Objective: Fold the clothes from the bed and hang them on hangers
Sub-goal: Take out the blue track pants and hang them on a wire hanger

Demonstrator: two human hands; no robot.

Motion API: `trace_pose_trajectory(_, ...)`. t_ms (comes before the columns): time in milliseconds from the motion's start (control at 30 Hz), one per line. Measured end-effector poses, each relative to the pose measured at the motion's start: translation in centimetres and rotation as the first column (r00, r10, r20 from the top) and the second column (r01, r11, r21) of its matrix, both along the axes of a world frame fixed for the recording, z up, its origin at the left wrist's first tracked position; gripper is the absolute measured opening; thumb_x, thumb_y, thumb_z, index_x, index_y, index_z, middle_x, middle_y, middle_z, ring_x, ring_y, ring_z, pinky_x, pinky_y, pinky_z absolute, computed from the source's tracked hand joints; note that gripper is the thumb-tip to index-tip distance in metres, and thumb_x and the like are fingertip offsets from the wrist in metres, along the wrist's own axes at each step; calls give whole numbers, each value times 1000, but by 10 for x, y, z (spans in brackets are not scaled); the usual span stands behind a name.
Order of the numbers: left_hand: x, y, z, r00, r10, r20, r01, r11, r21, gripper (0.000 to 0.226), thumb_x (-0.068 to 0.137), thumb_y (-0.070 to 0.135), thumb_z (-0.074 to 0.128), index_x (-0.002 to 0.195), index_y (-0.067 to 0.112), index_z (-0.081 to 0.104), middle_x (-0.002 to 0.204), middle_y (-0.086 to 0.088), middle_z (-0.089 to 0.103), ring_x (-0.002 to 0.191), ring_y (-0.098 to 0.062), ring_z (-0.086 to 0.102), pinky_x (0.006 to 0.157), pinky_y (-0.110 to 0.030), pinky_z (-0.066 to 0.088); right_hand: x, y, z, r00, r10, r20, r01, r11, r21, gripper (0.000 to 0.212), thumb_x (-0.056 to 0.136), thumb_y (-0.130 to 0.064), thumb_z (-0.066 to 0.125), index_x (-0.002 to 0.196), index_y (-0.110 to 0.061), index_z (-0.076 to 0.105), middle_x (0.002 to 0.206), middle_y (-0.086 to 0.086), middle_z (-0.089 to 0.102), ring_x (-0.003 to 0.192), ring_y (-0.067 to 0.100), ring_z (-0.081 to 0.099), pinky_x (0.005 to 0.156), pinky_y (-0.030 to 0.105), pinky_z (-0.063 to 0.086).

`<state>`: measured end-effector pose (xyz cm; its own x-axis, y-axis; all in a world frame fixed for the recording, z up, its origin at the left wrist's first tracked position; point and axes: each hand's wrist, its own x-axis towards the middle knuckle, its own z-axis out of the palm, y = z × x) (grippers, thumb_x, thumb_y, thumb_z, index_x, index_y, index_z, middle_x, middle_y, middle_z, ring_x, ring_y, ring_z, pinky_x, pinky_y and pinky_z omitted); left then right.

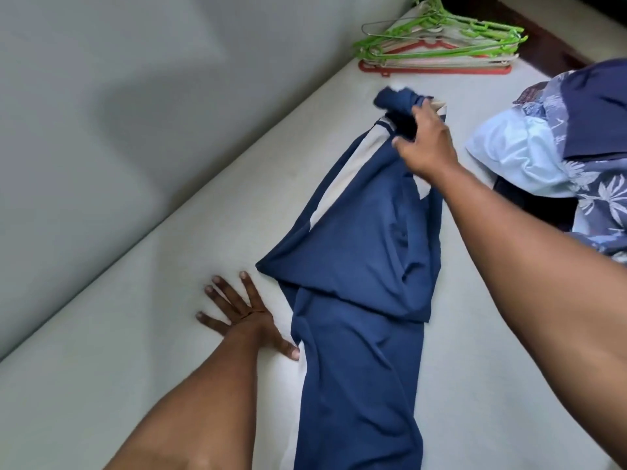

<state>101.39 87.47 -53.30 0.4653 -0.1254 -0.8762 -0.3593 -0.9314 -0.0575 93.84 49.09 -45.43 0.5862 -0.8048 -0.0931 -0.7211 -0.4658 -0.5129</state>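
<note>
**Anchor the near end, draw the far end over cleanly**

Nearest the person, the left grip (247,317) lies flat on the bed (152,317), released, fingers straight and spread, its thumb just beside the edge of the navy garment (356,266) and holding nothing. It would serve better moved onto the cloth itself, pressing the near part down so the piece cannot slide when the other end is pulled.

The navy garment lies in a long strip along the bed, running away from the person. About midway one layer already overlaps another, and that edge sits slightly askew with some creases. Pale stripes run along its far left side. Smoothing the overlap before the next fold would likely keep the wrinkles from being pressed in.

At the far end the right grip (427,140) is clenched around the bunched top of the garment, lifting it slightly off the bed. Bunched cloth folds badly, so it seems wise to spread that end to full width first, then carry it low and straight towards the near end, matching the edges.

To the right lies a pile of other clothes (593,164), close to the right forearm; keep the fold clear of it. Furthest off, a stack of hangers (437,45) rests on the bed, well apart.
</note>
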Motion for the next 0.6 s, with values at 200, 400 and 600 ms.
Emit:
trace_pose_trajectory(200,0,2,-4,1000,4,6,-4,1000,-23,200,15,82,88,125,10,-63,125,-37,-65,119,-52,-62,106,-84,-12,-42,102,-37,988,143,-60,-151,973,-175,74,95,-38,64,158,-8,38,170,19,22,158,38,18,124,55,25)
trace_pose_trajectory(400,2,2,-5,1000,8,9,-8,999,-34,200,14,80,89,124,12,-64,125,-36,-65,120,-51,-62,105,-83,-11,-86,162,-58,768,587,-254,-632,758,-160,45,76,-51,84,107,-21,70,114,3,62,108,28,60,99,49,45)
trace_pose_trajectory(600,-1,6,-10,1000,9,22,-7,997,-73,201,13,78,90,125,13,-63,124,-36,-65,120,-51,-62,103,-85,-11,-70,118,-48,939,243,-245,-320,878,-355,8,90,-29,72,91,-21,73,93,4,70,91,35,63,81,43,41)
